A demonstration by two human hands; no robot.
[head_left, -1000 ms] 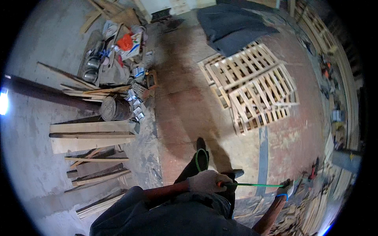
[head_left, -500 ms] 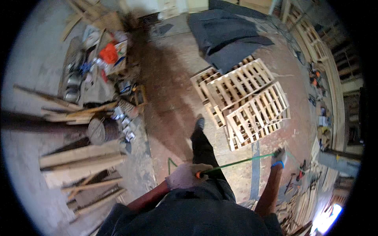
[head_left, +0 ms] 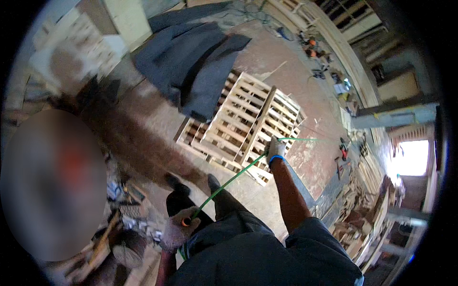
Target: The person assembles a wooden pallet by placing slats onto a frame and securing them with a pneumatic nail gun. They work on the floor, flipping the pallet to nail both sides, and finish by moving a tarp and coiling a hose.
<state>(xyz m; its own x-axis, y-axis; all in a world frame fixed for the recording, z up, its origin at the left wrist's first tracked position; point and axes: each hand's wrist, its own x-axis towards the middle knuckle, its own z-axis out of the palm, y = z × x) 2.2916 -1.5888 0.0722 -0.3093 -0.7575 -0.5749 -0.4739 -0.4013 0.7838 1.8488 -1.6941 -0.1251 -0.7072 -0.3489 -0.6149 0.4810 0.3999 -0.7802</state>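
A thin green cord (head_left: 231, 179) runs taut on a slant between my two gloved hands. My left hand (head_left: 180, 229), in a pale glove, is closed around it near my left thigh. A small orange piece (head_left: 186, 221) shows at that fist, too small to name. Farther forward and to the right, my right hand (head_left: 275, 150) grips the cord, a blue band (head_left: 276, 158) at its wrist. Beyond this hand the cord goes on to the right over the floor. Stacked wooden pallets (head_left: 238, 124) lie just past my right hand, some at an angle.
A dark grey sheet (head_left: 191, 62) partly covers the pallets' far left side. Tools (head_left: 342, 150) lie on the floor at right, near piled wood scraps (head_left: 358, 209). Long boards (head_left: 334, 38) line the far right. At lower left is a round bucket-like container (head_left: 129, 250); a blurred patch hides the left.
My view has turned right, shifting the pallets leftward. My right hand has reached forward to the pallets' near edge, and my left hand is lower and farther left. Both still hold the cord.
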